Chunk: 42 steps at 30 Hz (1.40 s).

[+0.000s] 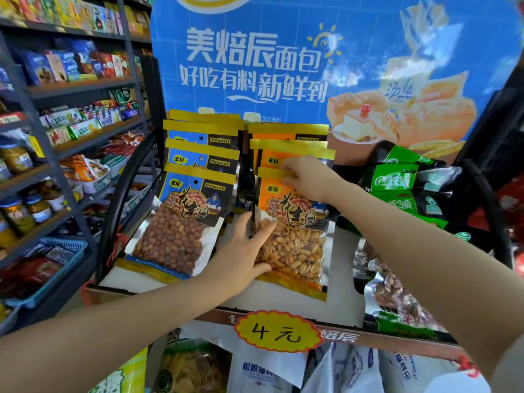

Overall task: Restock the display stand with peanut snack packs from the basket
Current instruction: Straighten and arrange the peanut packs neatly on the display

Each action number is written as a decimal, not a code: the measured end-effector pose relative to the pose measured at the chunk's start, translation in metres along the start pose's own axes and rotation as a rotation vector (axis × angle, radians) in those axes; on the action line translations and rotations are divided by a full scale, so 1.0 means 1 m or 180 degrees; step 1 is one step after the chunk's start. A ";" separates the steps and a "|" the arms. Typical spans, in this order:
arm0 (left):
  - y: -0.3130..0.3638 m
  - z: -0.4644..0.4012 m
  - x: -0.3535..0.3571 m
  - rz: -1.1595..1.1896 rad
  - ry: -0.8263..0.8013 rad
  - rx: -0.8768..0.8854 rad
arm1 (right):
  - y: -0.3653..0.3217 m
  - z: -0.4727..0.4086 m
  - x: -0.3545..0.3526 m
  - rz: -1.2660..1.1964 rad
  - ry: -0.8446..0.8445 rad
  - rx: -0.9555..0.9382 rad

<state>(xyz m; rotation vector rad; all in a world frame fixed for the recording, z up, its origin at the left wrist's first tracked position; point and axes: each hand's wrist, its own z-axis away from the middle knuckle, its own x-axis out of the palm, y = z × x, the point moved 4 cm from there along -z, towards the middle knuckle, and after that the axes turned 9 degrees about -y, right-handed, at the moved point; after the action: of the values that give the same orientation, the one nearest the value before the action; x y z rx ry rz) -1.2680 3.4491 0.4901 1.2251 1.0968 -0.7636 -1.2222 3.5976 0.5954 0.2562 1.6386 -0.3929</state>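
On the display stand's white shelf [286, 293] stand two rows of peanut packs. The left row holds several blue packs [181, 222]; the right row holds several orange packs [295, 245]. My left hand [243, 253] lies flat against the lower left edge of the front orange pack, thumb over its clear window. My right hand [306, 177] pinches the gold top edge of that same pack. The pack leans back against the ones behind it. No basket is in view.
Green snack bags [402, 191] and clear nut bags [397, 302] fill the stand's right side. Store shelves [71, 131] with jars and snacks run along the left. A yellow price tag [278, 331] hangs on the stand's front lip, above bagged goods on a lower tier.
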 end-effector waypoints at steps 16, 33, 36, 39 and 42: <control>-0.007 0.012 -0.017 -0.0429 0.0139 0.0232 | -0.028 0.013 -0.023 0.0721 0.0540 0.0415; -0.049 0.068 -0.090 -0.1446 0.0597 0.0209 | -0.105 0.103 -0.045 0.1003 0.0968 0.0781; -0.042 0.079 -0.091 -0.1641 0.0734 0.0213 | -0.110 0.119 -0.033 0.1144 0.0909 0.0746; -0.033 0.093 -0.093 -0.1604 0.0829 0.0191 | -0.112 0.134 -0.021 0.1124 0.0809 0.0913; -0.031 0.099 -0.087 -0.1527 0.0750 0.0123 | -0.115 0.143 -0.013 0.1109 0.0730 0.0994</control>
<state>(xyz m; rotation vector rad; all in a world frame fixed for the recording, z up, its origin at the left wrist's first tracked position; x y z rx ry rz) -1.3018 3.3371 0.5594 1.1137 1.6092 -1.0212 -1.1353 3.4356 0.6091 0.8351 1.7104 -0.3601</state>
